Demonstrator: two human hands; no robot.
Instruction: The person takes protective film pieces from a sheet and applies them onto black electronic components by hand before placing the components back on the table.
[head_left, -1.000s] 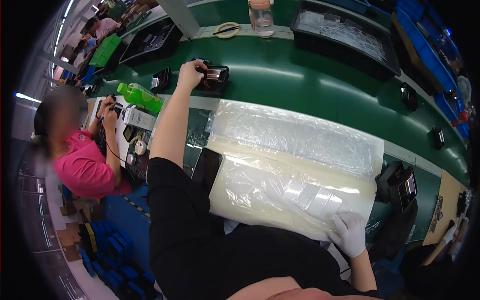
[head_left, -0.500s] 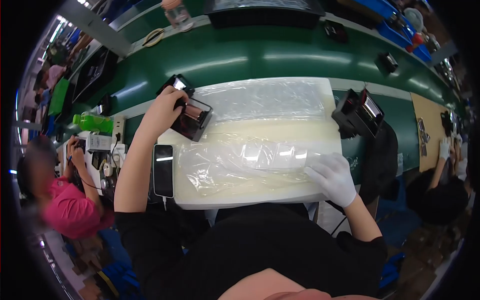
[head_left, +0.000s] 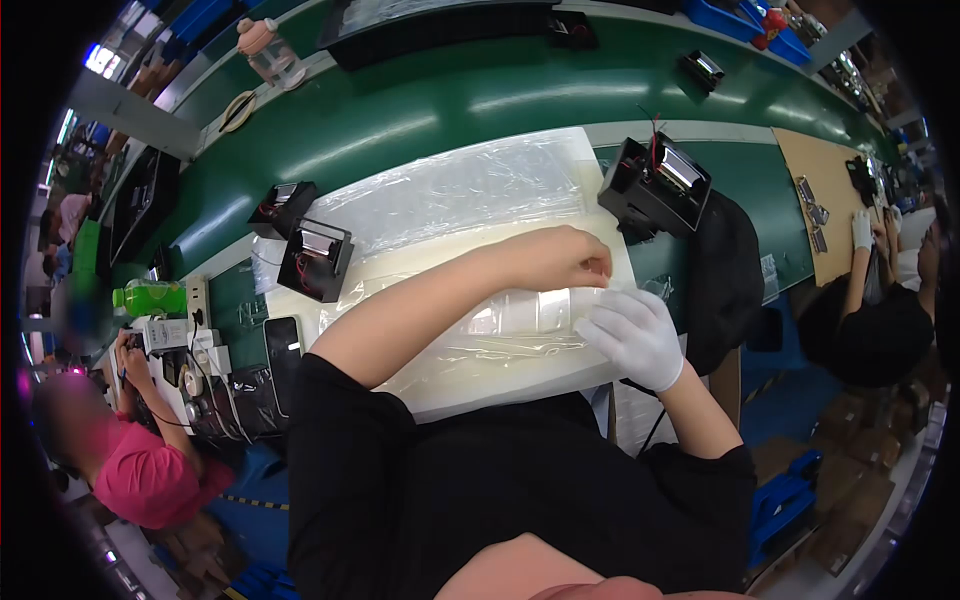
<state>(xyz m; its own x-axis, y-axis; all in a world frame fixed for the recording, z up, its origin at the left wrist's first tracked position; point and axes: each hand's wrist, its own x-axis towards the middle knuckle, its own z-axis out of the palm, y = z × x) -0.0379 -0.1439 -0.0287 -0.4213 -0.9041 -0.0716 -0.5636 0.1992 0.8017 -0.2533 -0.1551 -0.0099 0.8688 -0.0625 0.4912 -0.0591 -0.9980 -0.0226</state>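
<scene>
Leaning across the pad (head_left: 440,245), the bare left hand (head_left: 568,258) is over by its right end, fingers curled in toward the palm, so pretty much half closed. Can't tell if they've got hold of anything, tips are kinda tucked away. The gloved right hand (head_left: 640,338) is just below it at the same end of the pad, fingers loosely bent and a bit spread, tips down by the clear strips (head_left: 515,312). No clue whether they're pinching one.

Those strips sit in a row on the near half of the pad, over crinkly film (head_left: 450,350), and there's another wrinkly sheet (head_left: 450,195) on the far half.

Two black boxes (head_left: 315,262) are at the pad's left end, right beside each other, shiny bits and red wires showing. A bigger black unit (head_left: 655,185) is off the far right corner. Phone (head_left: 283,350) is just left of the pad, green bottle (head_left: 150,297) farther left, black tray (head_left: 430,25) way beyond the far edge. Co-worker in pink (head_left: 150,475) is well off to the pad's left, another in black (head_left: 860,330) to its right.
</scene>
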